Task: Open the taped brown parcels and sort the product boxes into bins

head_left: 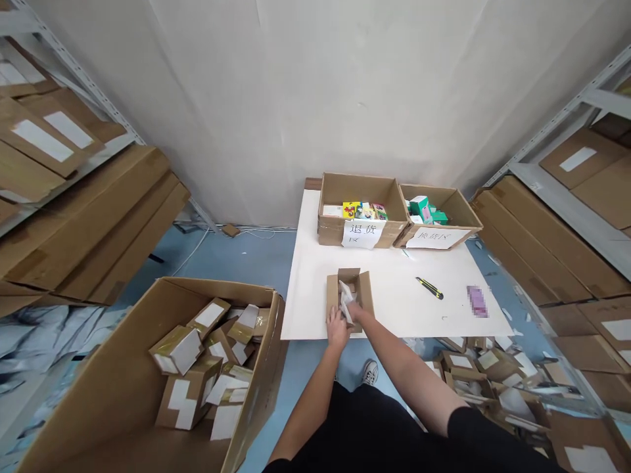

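Observation:
A small open cardboard box (365,292) stands near the front edge of the white table, its flaps folded outward. My left hand (338,326) grips the near left side of this box, fingers bent over its edge. My right hand (353,311) reaches into the box and is closed on a thin white packet (346,293), which stands tilted against the left inner side. Whether it is paper or a plastic bag I cannot make out. The bottom of the box is partly hidden behind my hands and the packet.
Two labelled cartons (357,233) (438,238) with small coloured boxes stand at the table's back. A yellow-black utility knife (430,288) and a blurred purple item (477,301) lie right. A large carton (123,368) of parcels stands left; opened boxes (493,368) lie on the floor right.

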Demonstrator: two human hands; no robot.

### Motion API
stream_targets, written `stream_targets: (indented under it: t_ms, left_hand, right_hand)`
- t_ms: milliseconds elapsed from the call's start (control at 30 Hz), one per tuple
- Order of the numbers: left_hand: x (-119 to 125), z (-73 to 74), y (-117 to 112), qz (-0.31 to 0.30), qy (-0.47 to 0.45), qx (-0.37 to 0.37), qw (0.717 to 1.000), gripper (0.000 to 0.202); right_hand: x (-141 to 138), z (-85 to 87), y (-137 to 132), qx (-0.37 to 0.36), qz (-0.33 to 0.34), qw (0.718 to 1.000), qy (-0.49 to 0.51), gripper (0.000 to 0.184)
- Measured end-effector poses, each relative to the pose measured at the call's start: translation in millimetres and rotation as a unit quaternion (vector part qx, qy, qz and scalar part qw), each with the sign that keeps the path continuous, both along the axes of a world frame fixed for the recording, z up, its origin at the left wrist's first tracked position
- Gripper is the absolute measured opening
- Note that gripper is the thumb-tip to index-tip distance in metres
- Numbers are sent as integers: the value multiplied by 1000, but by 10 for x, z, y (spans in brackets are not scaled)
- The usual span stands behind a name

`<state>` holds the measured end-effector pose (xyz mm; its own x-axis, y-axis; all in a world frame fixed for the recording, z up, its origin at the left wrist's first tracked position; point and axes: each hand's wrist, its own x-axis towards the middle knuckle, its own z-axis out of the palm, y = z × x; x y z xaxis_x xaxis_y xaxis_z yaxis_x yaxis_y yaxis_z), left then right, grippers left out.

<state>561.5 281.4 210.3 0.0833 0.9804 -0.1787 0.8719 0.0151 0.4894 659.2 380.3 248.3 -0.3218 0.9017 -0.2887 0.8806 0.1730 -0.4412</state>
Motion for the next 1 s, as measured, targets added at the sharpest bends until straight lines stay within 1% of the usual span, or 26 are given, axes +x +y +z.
stream_targets:
  t_ms: [67, 100, 167, 233, 267, 300, 367, 433, 467, 533, 633, 700, 767, 833, 900, 933, 1000]
  left_hand:
    - [8, -9, -46, -17, -4, 11, 1000, 30]
    - [6, -7, -63, -23, -4, 17, 1000, 23]
    - [-1, 7, -81, -30, -3, 33, 999, 16]
    - [3, 33, -77, -29, -6, 58, 998, 11]
    - [13, 50, -69, -27, -11, 74, 997, 10]
    - [32, 68, -57, -26, -19, 92, 995, 9]
    - [98, 114, -30, -28, -38, 131, 990, 6]
    - [208, 182, -6, -50, -55, 170, 983, 5]
    - [282, 228, 3, -68, -62, 189, 978, 6]
    - [474, 351, 22, -101, -74, 228, 965, 7]
    - [888, 619, 59, -136, -81, 277, 948, 9]
    - [1241, 837, 85, -164, -79, 298, 937, 6]
    - [1644, 1056, 95, -199, -72, 307, 928, 10]
    - [2097, 1246, 68, -245, -67, 301, 919, 14]
    - [2617, 1381, -12, -305, -70, 280, 908, 12]
    - [2907, 1424, -78, -335, -73, 268, 900, 12]
    - [3539, 1461, -275, -385, -81, 252, 884, 12]
  right_hand:
    - [163, -76, -179, -1, -5, 1000, 11, 18]
    - [251, -99, -274, 18, -19, 999, 22, 26]
    - [433, -127, -477, 89, -67, 993, 46, 41]
    - [608, -150, -693, 148, -120, 980, 54, 51]
    - [689, -163, -799, 154, -140, 977, 51, 54]
    - [764, -180, -898, 141, -152, 977, 48, 58]
    - [900, -215, -1056, 85, -161, 982, 49, 63]
    - [1032, -239, -1151, 47, -172, 982, 59, 63]
    - [1106, -237, -1178, 49, -183, 980, 65, 60]
    - [1286, -193, -1210, 86, -209, 971, 73, 49]
    - [1686, -10, -1264, 162, -242, 953, 82, 37]
    - [2049, 175, -1346, 216, -266, 935, 87, 34]
    - [2473, 381, -1490, 267, -298, 912, 86, 32]
    - [2933, 581, -1714, 301, -339, 888, 75, 30]
    - [3409, 744, -2022, 311, -387, 866, 56, 30]
    - [3647, 805, -2204, 307, -413, 856, 46, 32]
    - [4116, 875, -2610, 294, -467, 833, 24, 37]
